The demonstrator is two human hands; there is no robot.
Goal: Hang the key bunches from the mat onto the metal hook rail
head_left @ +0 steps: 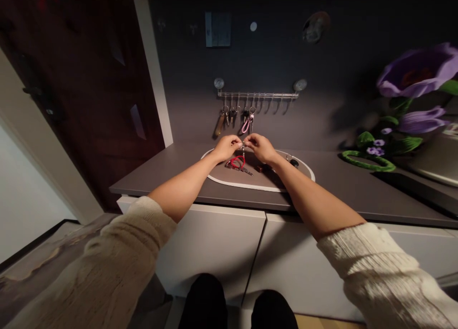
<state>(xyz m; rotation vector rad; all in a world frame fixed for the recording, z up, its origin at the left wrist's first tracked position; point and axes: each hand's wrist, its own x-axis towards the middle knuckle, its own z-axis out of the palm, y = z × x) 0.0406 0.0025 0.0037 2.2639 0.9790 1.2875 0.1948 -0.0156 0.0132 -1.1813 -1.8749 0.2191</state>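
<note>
My left hand and my right hand meet above an oval mat with a white rim. Both are closed, fingertips pinching a small metal key ring between them. From it hangs a metal clasp, with a red cord loop below. A metal key or chain piece lies by the cord, its exact kind too small to make out. Partly behind my right wrist is a dark item with a brown end. A dark key fob with a ring rests at the mat's right.
A clear hook rail on the dark wall carries several keys, one with a pink strap. Purple fabric flowers and a green stem loop stand right on the grey counter. White cabinet doors are below.
</note>
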